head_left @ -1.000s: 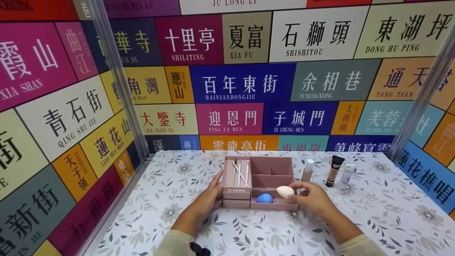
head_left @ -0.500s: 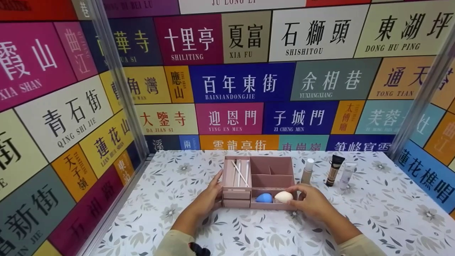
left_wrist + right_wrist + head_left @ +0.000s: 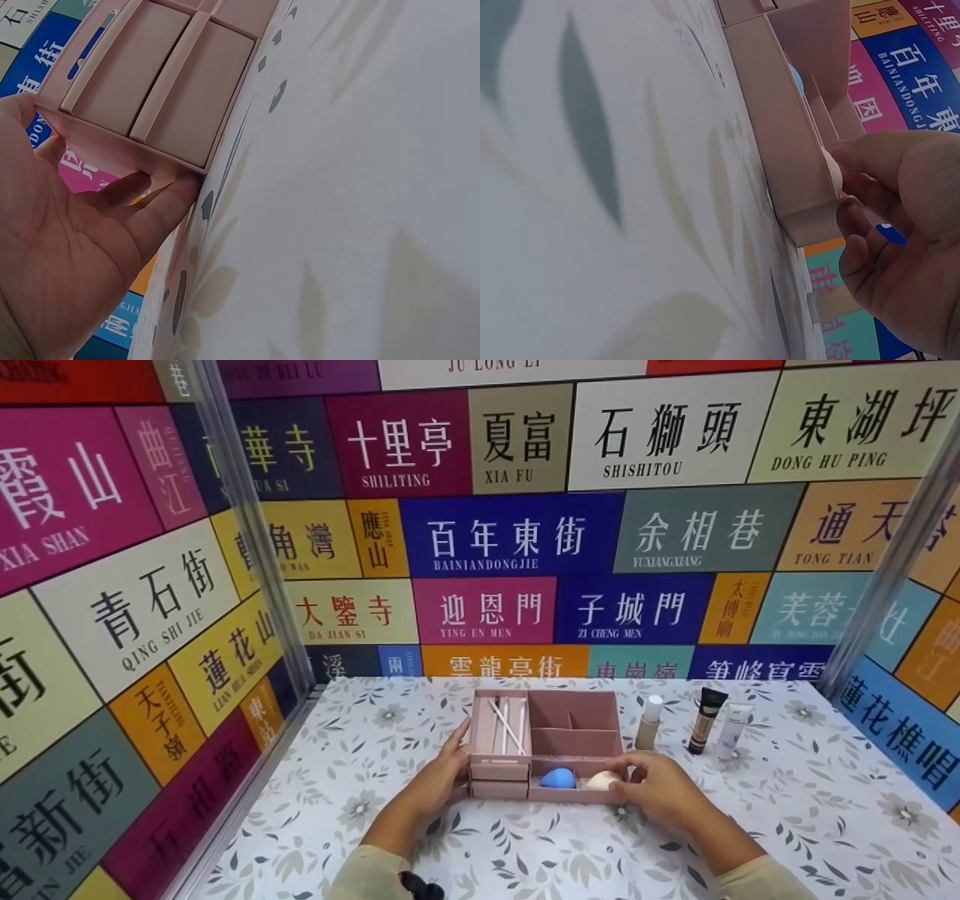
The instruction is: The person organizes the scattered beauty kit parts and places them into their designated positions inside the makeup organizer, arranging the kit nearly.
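Observation:
A pink desk organizer (image 3: 574,795) stands on the table, with cotton swabs and thin sticks (image 3: 508,727) in its upper left tray. Two makeup sponges are in its front right compartment: a blue one (image 3: 557,778) and a cream one (image 3: 602,781) at the right end. My right hand (image 3: 660,784) pinches the cream sponge low behind the compartment's front wall; the right wrist view shows thumb and fingertips at the sponge's edge (image 3: 831,171). My left hand (image 3: 441,771) rests against the organizer's left side, fingers extended along it beside the two drawers (image 3: 195,90).
Right of the organizer stand a foundation bottle (image 3: 648,721) with a white cap, a black and tan tube (image 3: 703,721) and a white tube (image 3: 730,731). A floral cloth covers the table (image 3: 360,802). Colourful sign-covered walls (image 3: 517,536) rise behind and at the sides.
My right hand has lowered the cream sponge from above the compartment's right end down into it, beside the blue sponge. The left hand has stayed against the organizer's side.

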`<act>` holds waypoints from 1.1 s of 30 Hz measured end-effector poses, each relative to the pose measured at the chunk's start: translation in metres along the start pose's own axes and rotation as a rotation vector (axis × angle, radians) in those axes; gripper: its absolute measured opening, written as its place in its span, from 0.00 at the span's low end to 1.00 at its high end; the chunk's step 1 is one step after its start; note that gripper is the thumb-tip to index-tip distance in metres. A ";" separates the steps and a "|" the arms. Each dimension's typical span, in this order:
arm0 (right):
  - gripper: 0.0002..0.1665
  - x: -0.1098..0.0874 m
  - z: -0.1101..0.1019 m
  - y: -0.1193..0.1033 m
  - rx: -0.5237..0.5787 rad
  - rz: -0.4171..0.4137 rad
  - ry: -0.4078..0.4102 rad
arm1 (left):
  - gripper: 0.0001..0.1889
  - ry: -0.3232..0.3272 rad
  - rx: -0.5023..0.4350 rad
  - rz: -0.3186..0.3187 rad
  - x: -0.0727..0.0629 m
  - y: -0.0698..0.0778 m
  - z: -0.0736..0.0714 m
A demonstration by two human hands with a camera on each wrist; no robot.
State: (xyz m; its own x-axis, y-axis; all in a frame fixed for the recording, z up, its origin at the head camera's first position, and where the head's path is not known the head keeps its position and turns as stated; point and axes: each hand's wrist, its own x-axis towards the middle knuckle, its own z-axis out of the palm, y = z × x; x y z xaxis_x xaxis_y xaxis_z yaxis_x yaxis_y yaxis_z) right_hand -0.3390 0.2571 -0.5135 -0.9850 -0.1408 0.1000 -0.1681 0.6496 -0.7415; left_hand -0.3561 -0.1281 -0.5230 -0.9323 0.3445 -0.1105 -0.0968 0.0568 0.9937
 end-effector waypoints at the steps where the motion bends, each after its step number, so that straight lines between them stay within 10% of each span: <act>1: 0.16 0.000 -0.001 0.000 0.008 0.002 -0.001 | 0.30 -0.002 -0.002 0.001 0.000 0.000 0.000; 33: 0.26 -0.025 -0.068 0.023 0.010 0.033 0.208 | 0.30 -0.024 -0.002 0.016 0.000 -0.001 -0.002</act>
State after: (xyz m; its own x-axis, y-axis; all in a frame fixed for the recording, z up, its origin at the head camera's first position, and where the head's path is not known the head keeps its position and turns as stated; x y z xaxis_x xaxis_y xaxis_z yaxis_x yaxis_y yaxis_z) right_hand -0.3214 0.3264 -0.4881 -0.9771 0.0384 0.2094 -0.1361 0.6435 -0.7532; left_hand -0.3563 -0.1299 -0.5236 -0.9252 0.3673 -0.0952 -0.0828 0.0495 0.9953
